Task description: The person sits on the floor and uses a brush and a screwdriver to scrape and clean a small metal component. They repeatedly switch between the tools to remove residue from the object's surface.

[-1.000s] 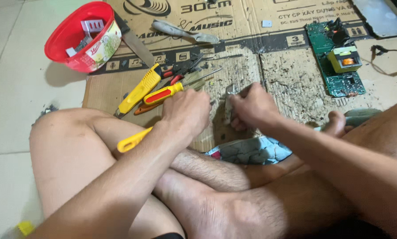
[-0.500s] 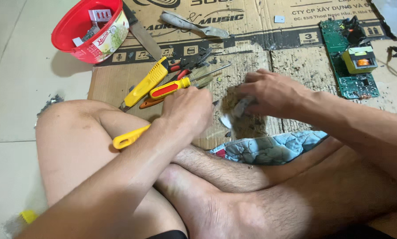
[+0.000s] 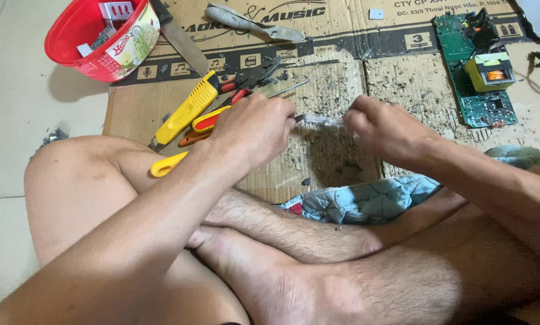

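Left hand: closed in a loose fist above the cardboard; fingers curled round a yellow-handled tool, whose handle end juts out toward the knee, and pinched on the near end of the strip.
Right hand: fingers closed on the far end of the strip, thumb side up.
Strip: a small, thin, pale grey piece, blurred, held level between the two hands, clear of the cardboard; what it is cannot be told.
Cardboard: a flattened printed box lying on the tiled floor, littered with dark crumbs under the hands.
Cutter: yellow, lying on the cardboard just left of the left hand.
Pliers: red handles, dark head, on the cardboard beyond the left hand, beside the cutter.
Bowl: red, holding small parts, at the cardboard's far left corner.
Circuit board: green, with a yellow-wound transformer, on the cardboard's far right side, well apart from the right hand.
Cloth: blue-grey, quilted, at the cardboard's near edge, against the crossed legs.
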